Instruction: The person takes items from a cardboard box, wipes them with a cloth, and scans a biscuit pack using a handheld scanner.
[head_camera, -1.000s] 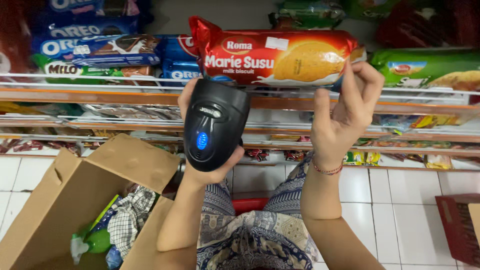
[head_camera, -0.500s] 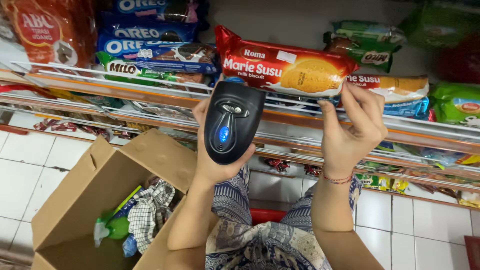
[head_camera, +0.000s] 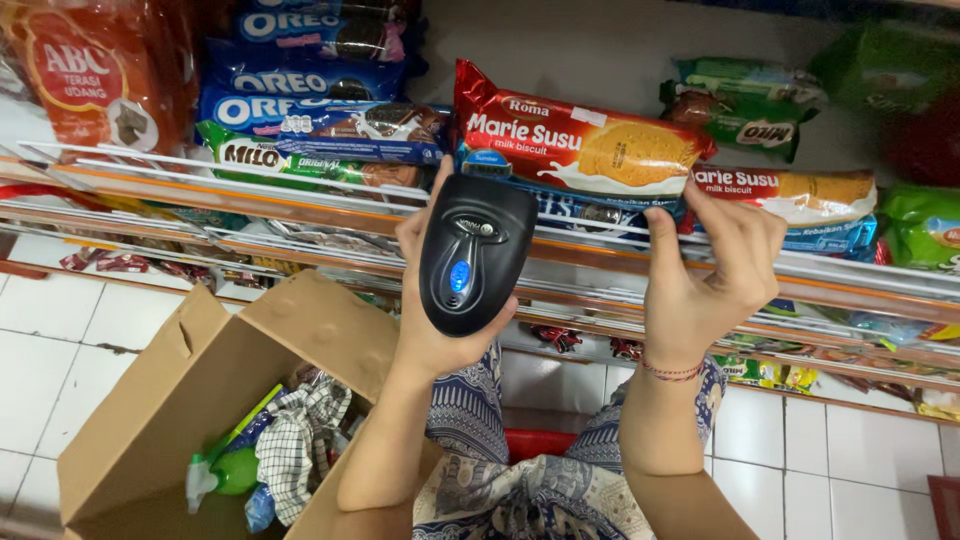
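Observation:
My left hand (head_camera: 432, 330) grips a black handheld barcode scanner (head_camera: 474, 252) with a small blue light, held upright in front of the shelf. My right hand (head_camera: 712, 270) holds up the right end of a long red biscuit pack (head_camera: 575, 140) with a round biscuit pictured on it. The pack lies level just above the scanner's head, against the upper shelf. A second red biscuit pack (head_camera: 790, 190) of the same kind lies on the shelf behind my right fingers.
Wire shelf rails (head_camera: 250, 190) run across the view, stocked with blue cookie packs (head_camera: 300, 90), green packs (head_camera: 750, 110) and a red bag (head_camera: 90, 70). An open cardboard box (head_camera: 180, 390) with a checked cloth and a green spray bottle stands on white floor tiles at lower left.
The view has shifted, so the shelf, pack and hands sit further right and lower in frame. Both hands keep their hold; the pack stays above the scanner.

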